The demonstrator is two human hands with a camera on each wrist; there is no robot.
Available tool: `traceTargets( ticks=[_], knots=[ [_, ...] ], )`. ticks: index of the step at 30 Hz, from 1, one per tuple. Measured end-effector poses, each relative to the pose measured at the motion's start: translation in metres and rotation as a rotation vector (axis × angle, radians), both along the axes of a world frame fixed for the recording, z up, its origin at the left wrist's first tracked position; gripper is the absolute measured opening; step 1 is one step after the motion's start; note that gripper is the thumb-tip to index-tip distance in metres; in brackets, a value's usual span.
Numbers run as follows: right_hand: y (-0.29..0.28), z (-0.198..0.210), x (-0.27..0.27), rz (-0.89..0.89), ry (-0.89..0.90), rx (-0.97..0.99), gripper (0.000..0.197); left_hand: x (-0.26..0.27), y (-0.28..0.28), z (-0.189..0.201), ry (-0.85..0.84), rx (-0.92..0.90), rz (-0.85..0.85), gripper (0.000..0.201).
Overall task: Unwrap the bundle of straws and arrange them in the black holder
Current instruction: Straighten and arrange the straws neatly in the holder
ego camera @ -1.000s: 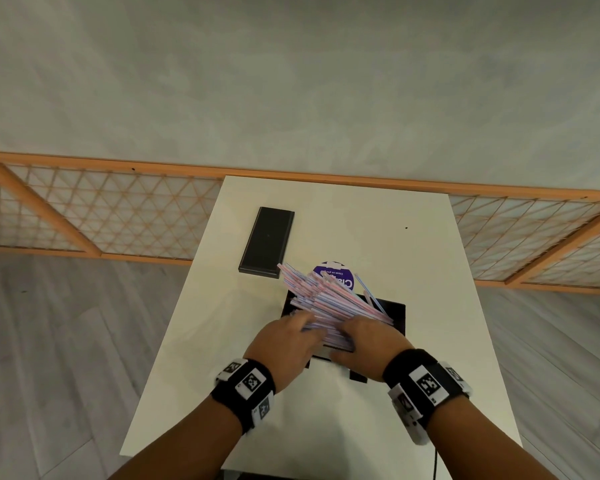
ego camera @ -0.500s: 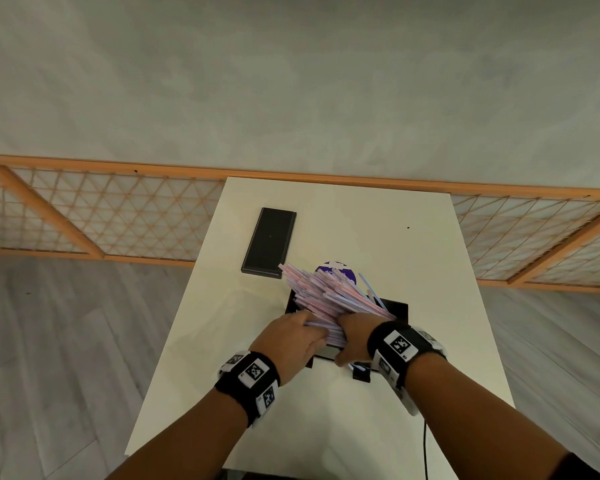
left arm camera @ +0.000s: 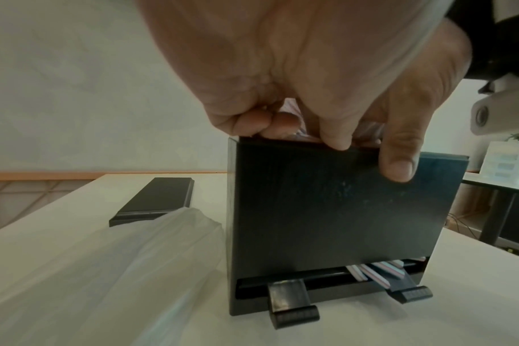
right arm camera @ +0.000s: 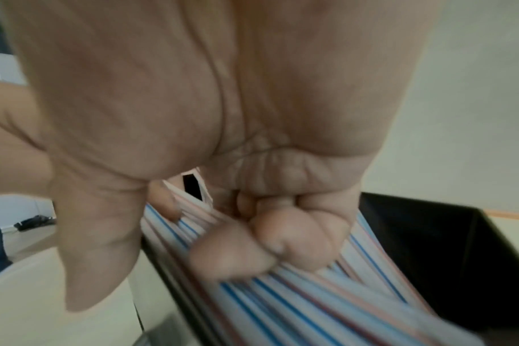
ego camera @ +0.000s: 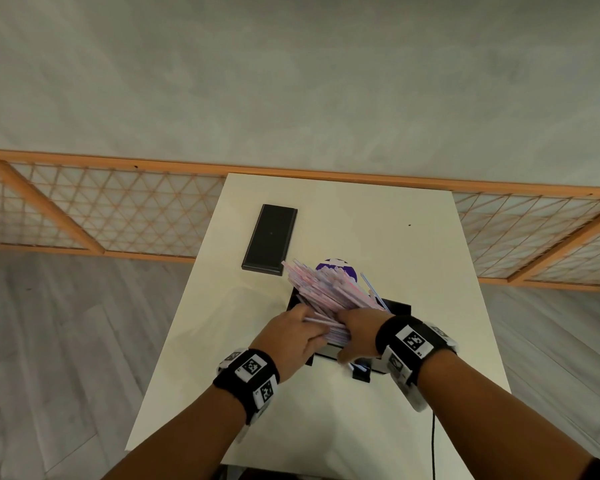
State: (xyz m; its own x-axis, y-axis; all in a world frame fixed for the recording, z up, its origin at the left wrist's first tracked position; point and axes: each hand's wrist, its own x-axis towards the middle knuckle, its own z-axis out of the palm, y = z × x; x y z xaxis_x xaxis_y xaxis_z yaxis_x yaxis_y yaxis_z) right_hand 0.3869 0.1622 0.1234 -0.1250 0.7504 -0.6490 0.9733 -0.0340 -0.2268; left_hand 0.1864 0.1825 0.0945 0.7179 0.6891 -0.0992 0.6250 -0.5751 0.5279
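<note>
A thick bunch of pink, blue and white striped straws (ego camera: 328, 289) stands slanted in the black holder (ego camera: 400, 306), fanning up and to the left. My left hand (ego camera: 310, 329) curls over the holder's near rim (left arm camera: 326, 210) onto the straws' near ends, thumb (left arm camera: 397, 163) on the front wall. My right hand (ego camera: 349, 323) grips the bunch from the right, fingers (right arm camera: 270, 245) curled round the straws (right arm camera: 311, 299) inside the holder (right arm camera: 459, 257). A few straw ends (left arm camera: 373, 271) show in the slot at the holder's foot.
A flat black lid (ego camera: 270, 237) lies on the white table (ego camera: 378, 220) to the far left of the holder. A purple round thing (ego camera: 340, 265) sits behind the straws. The clear plastic wrapper (left arm camera: 104, 269) lies left of the holder. A black cable (ego camera: 433, 441) hangs at the near edge.
My right hand has moved left and closer to the left hand, its wrist turned over the holder. The straws are bunched tighter and stand steeper in the holder.
</note>
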Motion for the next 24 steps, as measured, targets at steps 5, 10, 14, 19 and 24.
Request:
traceTargets(
  ticks=[5,10,14,19,24],
  knots=[
    [-0.005,0.011,0.012,0.000,0.150,0.100,0.034,-0.001,0.002,0.004,-0.005,-0.061,0.033,0.032],
    [-0.013,0.011,0.019,-0.011,0.186,0.130,0.032,-0.001,0.000,0.006,-0.021,-0.064,0.029,0.029],
    [-0.024,0.013,0.023,-0.075,0.249,0.285,0.038,-0.002,0.001,0.003,-0.034,-0.098,0.075,0.030],
    [-0.053,0.014,0.024,-0.119,0.304,0.439,0.030,-0.001,-0.002,0.009,-0.078,-0.096,0.149,0.021],
    [-0.068,-0.003,0.021,-0.051,0.144,0.307,0.025,-0.001,-0.002,0.001,-0.071,-0.029,0.067,0.018]
  ],
)
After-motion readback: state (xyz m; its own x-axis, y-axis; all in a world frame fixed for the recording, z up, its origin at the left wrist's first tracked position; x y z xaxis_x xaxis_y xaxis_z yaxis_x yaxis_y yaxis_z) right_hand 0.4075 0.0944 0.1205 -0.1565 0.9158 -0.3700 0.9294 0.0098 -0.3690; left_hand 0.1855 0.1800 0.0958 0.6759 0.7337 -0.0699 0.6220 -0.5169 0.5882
